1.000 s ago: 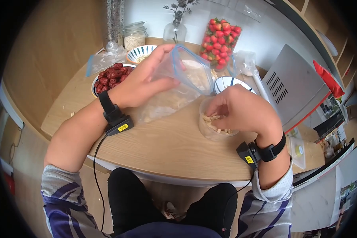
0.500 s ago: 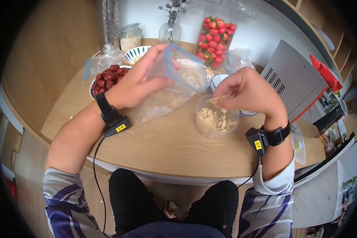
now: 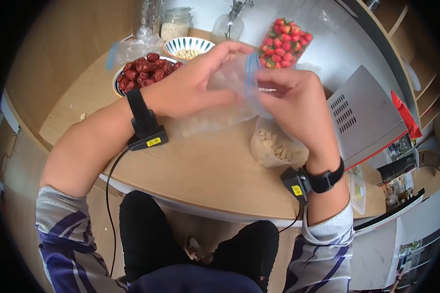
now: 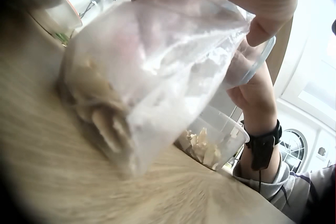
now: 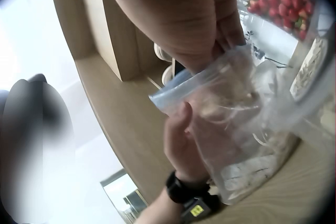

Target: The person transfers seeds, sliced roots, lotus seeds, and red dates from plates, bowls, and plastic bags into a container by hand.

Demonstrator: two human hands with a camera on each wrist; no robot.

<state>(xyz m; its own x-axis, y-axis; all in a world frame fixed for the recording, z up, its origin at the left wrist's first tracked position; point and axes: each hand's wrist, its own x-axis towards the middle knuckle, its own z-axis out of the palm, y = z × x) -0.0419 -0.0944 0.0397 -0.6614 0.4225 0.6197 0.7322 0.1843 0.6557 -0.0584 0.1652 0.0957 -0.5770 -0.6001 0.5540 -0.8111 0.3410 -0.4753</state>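
Note:
My left hand [image 3: 190, 93] grips a clear zip bag [image 3: 233, 75] with a blue-edged mouth, tilted towards the right. In the left wrist view, pale dried slices [image 4: 107, 124] lie in the bag's bottom corner, close over the table. My right hand [image 3: 300, 100] is at the bag's mouth with its fingertips inside, pinching a few pale slices; the plastic partly hides them. Below that hand, a clear plastic tub [image 3: 260, 155] stands on the table with more pale slices [image 3: 281, 150] in it.
Left of the bag sits a bowl of red dates [image 3: 144, 73]. Behind it are a striped bowl [image 3: 208, 45], a glass jar [image 3: 176, 25] and a flat plastic bag [image 3: 132, 49]. A bag of strawberries [image 3: 284, 41] stands at the back. A grey panel [image 3: 354, 115] flanks the right side.
My right hand has lifted slices out of the tub and moved up and left to the bag's mouth. My left hand still holds the bag, whose mouth looks narrower now.

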